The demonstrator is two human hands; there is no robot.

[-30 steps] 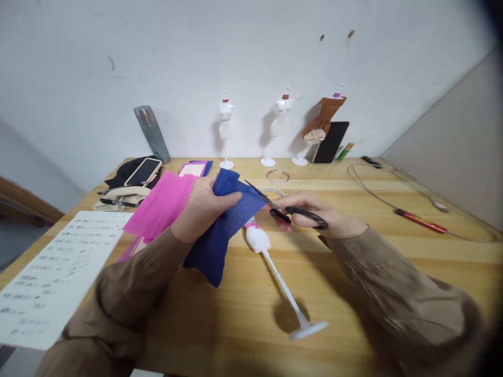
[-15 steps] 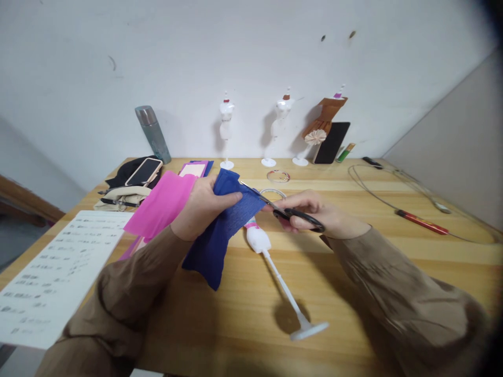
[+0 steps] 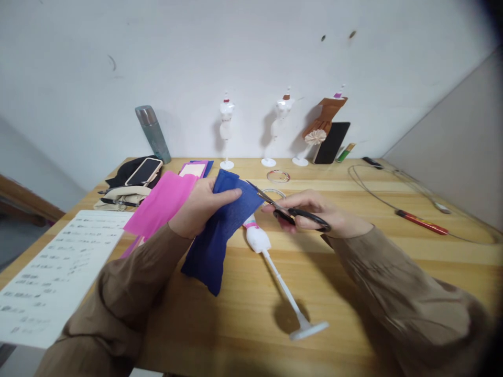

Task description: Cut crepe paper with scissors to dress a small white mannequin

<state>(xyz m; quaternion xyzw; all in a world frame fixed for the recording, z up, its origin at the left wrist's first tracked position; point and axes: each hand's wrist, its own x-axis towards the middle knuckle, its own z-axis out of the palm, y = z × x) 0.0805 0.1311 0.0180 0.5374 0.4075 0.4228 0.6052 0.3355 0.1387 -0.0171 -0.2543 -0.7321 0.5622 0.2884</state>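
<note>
My left hand (image 3: 204, 203) pinches a sheet of dark blue crepe paper (image 3: 226, 225), thumb on top, with the lower part hanging down. In my right hand (image 3: 308, 209) is a pair of black-handled scissors (image 3: 293, 213), its blades slightly apart at the paper's right edge. Beneath the paper a small white mannequin (image 3: 259, 241) lies on the table, its stand pointing toward me; its upper part is hidden. A pink sheet of paper (image 3: 163, 201) lies left of my left hand.
Upright at the wall are a bare mannequin (image 3: 227, 123), another mannequin (image 3: 280, 120) and one in a brown dress (image 3: 326, 115). A phone (image 3: 144, 172), a bottle (image 3: 153, 135) and a written sheet (image 3: 58, 267) are on the left. Right lies a wire with a red handle (image 3: 422, 222).
The scissors have shifted slightly right and their blades have parted a little. The lower edge of the blue paper has swung slightly downward. My left hand keeps its hold.
</note>
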